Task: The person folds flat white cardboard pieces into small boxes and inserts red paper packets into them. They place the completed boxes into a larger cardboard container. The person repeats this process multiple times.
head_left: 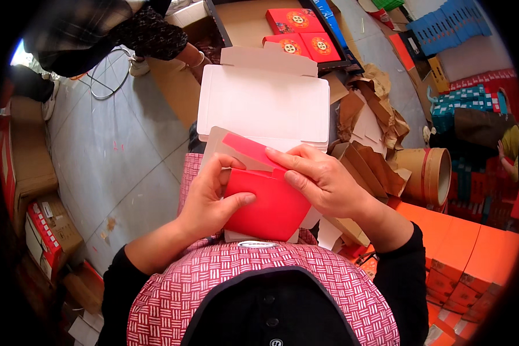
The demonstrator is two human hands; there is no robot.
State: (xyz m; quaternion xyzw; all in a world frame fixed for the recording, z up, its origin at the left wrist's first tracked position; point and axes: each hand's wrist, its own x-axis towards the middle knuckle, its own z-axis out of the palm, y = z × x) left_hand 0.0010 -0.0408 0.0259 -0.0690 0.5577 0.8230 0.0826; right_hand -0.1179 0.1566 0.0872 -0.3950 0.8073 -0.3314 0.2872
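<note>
Above my lap I hold a small red cardboard box, tilted, with its flap raised at the far end. My left hand grips the box's left side, its thumb on the red face and its fingers behind. On the flap's far right edge, my right hand presses with thumb and fingers. Beneath and beyond it lies a stack of flat white cardboard blanks with cut flaps; part of the stack is hidden by the box and my hands.
Another person's hand is beyond the stack, near a black-edged tray with red patterned boxes. Torn brown cardboard and a round drum lie right. Orange boxes are stacked at near right; an opened carton stands left.
</note>
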